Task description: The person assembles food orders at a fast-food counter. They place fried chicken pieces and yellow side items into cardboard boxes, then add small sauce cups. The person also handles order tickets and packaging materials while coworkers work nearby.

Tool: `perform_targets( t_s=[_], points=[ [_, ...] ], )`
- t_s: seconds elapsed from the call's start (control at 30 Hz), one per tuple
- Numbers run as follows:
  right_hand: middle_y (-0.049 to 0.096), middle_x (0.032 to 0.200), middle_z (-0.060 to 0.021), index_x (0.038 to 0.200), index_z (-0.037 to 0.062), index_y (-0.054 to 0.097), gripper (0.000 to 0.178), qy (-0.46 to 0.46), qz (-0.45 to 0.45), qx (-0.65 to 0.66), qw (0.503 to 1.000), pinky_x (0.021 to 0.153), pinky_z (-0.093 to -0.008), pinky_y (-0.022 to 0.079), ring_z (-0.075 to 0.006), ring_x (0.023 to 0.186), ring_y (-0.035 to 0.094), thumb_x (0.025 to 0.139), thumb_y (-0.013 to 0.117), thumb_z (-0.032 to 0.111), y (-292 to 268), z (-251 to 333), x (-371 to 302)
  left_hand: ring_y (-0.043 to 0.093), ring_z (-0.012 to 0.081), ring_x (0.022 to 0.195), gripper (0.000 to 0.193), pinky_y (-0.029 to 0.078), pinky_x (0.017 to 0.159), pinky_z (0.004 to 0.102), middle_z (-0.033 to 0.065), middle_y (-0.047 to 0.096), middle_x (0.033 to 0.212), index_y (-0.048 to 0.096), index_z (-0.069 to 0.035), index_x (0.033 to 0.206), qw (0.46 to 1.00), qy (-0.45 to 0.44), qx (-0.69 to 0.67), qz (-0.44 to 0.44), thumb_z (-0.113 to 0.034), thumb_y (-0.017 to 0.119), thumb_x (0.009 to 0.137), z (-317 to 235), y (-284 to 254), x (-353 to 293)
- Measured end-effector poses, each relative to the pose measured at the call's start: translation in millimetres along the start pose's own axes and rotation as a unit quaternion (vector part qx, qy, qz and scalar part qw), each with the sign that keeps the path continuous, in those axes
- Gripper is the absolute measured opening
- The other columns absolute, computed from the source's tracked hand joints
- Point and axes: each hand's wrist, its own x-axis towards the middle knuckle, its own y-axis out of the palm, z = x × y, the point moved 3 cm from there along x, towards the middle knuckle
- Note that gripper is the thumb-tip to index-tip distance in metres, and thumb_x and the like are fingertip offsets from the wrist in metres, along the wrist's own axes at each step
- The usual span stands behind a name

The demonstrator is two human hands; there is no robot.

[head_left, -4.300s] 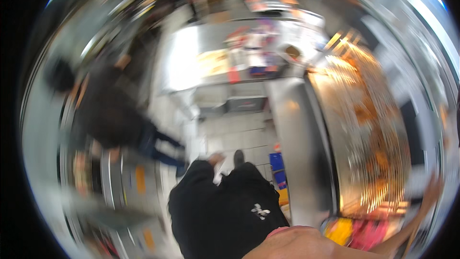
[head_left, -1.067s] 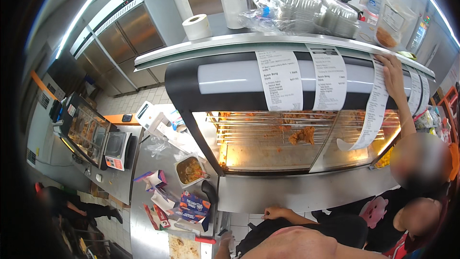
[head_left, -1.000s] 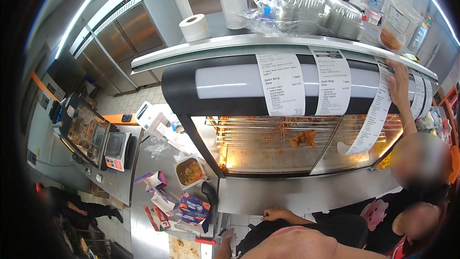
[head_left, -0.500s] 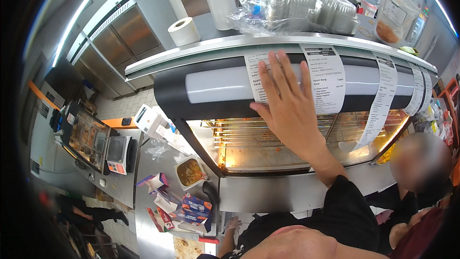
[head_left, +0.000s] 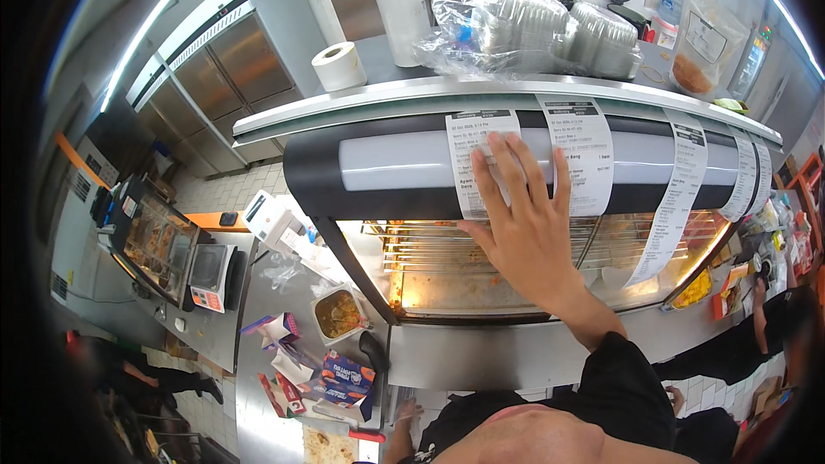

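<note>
Steel fridges (head_left: 225, 77) line a tiled floor (head_left: 228, 189).

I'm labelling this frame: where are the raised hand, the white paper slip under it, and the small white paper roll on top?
right hand (head_left: 526, 236), head view, back of hand.
white paper slip (head_left: 468, 163), head view, left part.
small white paper roll (head_left: 339, 66), head view, side.

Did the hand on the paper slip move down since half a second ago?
Yes. The right hand slid lower on the left paper slip; its fingertips now sit below the slip's top.
</note>
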Motion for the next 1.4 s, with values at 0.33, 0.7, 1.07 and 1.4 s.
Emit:
perform_targets(
  t_s=[0.33,0.7,1.07,1.4],
  points=[
    [0.066,0.109,0.0050,0.104,0.0102,0.074,0.022,0.000,-0.129,-0.040,0.991,0.093,-0.0417,0.036,-0.0189,0.109,0.055,0.084,0.074,0.018,5,-23,35,0.070,0.0327,0.094,0.053,0.050,0.072,0.0477,0.0198,0.067,0.118,0.047,-0.012,0.141,0.990,-0.093,-0.068,-0.087,-0.045,0.048,0.100,-4,20,-12],
    [0.072,0.106,0.0073,0.094,0.0140,0.074,0.014,-0.061,-0.277,-0.024,0.959,0.092,-0.0404,0.037,-0.0155,0.105,0.061,0.080,0.079,0.015,-33,-22,35,0.069,0.0337,0.095,0.049,0.050,0.072,0.0478,0.0177,0.068,0.117,0.050,-0.017,0.137,0.985,-0.093,-0.106,-0.095,-0.047,0.051,0.099,8,22,3],
    [0.070,0.110,-0.0070,0.099,0.0104,0.071,0.032,-0.029,-0.120,-0.176,0.977,0.098,-0.0517,0.042,-0.0254,0.115,0.059,0.100,0.055,0.038,21,-23,69,0.064,0.0368,0.113,0.050,0.051,0.095,0.0503,0.0139,0.065,0.131,0.057,-0.012,0.136,0.934,0.067,0.345,-0.068,-0.035,0.062,0.091,16,18,-1],
    [0.071,0.117,-0.0041,0.119,0.0180,0.070,0.033,-0.113,-0.039,-0.355,0.927,0.087,-0.0370,0.054,-0.0237,0.102,0.070,0.106,0.046,0.036,31,-69,81,0.068,0.0272,0.080,0.035,0.056,0.077,0.0410,0.0135,0.069,0.096,0.064,-0.001,0.114,0.967,0.137,0.018,-0.214,-0.028,0.049,0.098,101,33,2]
  ],
)
